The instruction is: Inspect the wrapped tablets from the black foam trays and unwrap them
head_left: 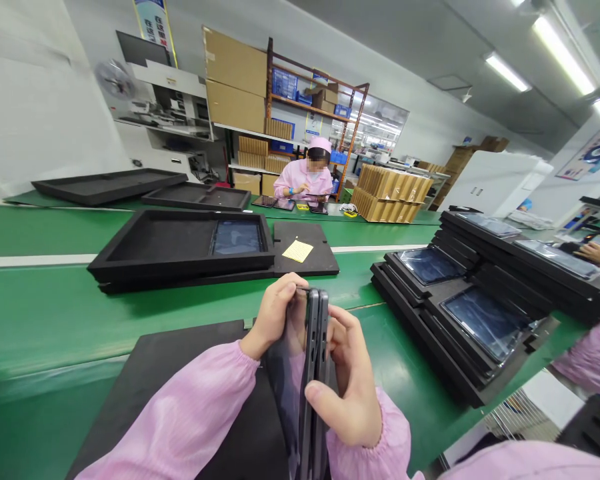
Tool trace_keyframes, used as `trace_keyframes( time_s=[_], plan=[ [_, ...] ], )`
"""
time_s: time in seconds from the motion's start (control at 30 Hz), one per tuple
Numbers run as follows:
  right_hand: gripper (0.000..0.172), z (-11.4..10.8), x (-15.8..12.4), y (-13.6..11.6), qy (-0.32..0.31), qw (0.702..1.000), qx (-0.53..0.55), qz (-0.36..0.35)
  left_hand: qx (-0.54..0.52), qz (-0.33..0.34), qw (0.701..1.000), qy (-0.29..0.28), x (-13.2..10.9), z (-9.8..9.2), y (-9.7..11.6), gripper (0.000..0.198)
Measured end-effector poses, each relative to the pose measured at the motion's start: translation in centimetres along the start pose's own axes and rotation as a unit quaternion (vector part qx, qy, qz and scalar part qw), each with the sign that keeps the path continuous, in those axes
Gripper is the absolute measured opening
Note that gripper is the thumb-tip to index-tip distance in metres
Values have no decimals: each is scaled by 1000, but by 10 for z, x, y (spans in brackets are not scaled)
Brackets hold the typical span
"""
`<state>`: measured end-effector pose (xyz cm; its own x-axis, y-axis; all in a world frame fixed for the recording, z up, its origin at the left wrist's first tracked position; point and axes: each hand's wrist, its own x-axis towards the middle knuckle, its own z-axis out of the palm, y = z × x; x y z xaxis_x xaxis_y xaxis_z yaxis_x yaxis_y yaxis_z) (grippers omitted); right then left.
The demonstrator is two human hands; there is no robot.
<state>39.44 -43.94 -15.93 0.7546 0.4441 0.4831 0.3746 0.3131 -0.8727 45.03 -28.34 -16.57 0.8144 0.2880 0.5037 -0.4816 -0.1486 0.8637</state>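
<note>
Two dark tablets (312,360) stand on edge, pressed flat against each other, in front of me. My left hand (274,315) is closed around the far end of the left tablet, its thumb over the top edge. The left tablet's glossy screen faces left and reflects my hand and sleeve. On the other side, my right hand (353,380) grips the pair, with the thumb across the narrow edges and the fingers behind the right tablet. Below the tablets lies a flat black foam sheet (195,393). The tablets' lower ends run out of view.
A black foam tray (180,263) holds one tablet (237,237); beside it a black foam pad (325,257) carries a yellow note (297,251). Stacked trays (415,327) with bagged tablets stand right. One person (305,179) sits across; another's hand (599,252) shows far right.
</note>
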Motion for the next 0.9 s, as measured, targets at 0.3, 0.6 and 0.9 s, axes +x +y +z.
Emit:
trace_keyframes(
  time_s=[0.3, 0.6, 0.9],
  plan=[
    [67, 1, 1, -4, 7, 1000, -25, 3, 0, 1, 1000, -9, -1, 1, 2, 43],
    [61, -1, 1, -4, 0, 1000, -15, 17, 7, -5, 1000, -22, 0, 1, 1, 46],
    [68, 0, 0, -6, 0, 1000, -25, 17, 5, 5, 1000, -24, -3, 1, 1, 46]
  ],
)
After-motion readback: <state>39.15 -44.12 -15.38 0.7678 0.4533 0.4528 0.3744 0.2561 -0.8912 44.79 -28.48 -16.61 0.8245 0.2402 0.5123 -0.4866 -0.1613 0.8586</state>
